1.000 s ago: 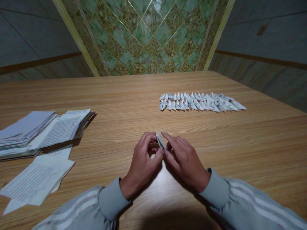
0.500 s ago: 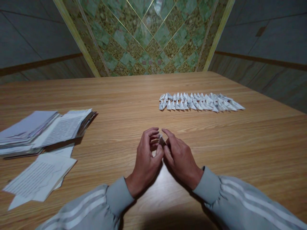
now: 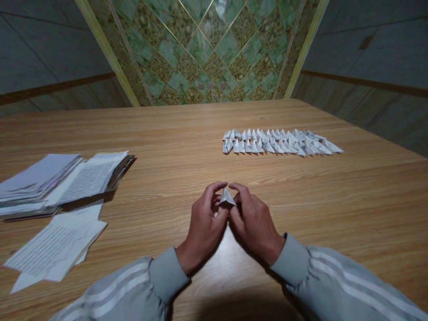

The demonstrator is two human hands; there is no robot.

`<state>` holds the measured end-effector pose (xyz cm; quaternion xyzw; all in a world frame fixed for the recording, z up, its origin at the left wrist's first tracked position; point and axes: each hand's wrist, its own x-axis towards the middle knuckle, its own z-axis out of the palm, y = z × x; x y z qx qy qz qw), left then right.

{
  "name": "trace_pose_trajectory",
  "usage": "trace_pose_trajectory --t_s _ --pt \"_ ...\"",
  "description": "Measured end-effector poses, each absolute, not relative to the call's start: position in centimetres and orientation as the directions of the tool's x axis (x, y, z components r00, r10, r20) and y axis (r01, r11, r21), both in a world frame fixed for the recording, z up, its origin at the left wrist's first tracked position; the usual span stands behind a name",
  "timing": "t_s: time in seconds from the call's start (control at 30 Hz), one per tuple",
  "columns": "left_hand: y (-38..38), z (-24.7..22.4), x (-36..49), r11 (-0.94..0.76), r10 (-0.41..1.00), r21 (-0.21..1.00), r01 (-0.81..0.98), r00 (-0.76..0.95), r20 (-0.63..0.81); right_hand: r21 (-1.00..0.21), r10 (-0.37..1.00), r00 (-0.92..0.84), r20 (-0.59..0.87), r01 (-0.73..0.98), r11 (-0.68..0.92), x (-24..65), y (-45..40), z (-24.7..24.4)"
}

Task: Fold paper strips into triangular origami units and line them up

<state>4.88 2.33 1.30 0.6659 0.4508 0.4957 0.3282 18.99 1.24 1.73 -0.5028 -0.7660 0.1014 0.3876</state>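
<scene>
Between my two hands is a small folded paper triangle [image 3: 227, 197], pale with faint grey marks, its point facing away from me. My left hand [image 3: 207, 223] grips its left side, fingers curled and thumb at the near edge. My right hand [image 3: 253, 220] holds the right side the same way, index finger bent over toward the tip. Both thumbs meet just below the paper. Some fingertips are hidden behind it and behind the hands.
Two rows of folded paper pieces [image 3: 277, 145] stand beyond my hands to the right. On the left lie a stack of papers and booklets [image 3: 90, 178] and several loose printed sheets [image 3: 55, 245]. All rest on a wooden table [image 3: 160, 147]; a tiled wall [image 3: 214, 58] rises behind.
The folded paper has turned so that a broad triangular face now shows, where before it was mostly edge-on. My fingers have shifted slightly around it.
</scene>
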Motion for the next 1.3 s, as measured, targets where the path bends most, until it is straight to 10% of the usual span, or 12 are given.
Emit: trace_pose_trajectory --t_s 1.3 --pt "1.92 1.21 4.34 -0.445 0.894 0.885 0.135 0.017 0.447 -0.564 0.78 -0.21 0.59 0.585 0.584 18.88 0.59 1.49"
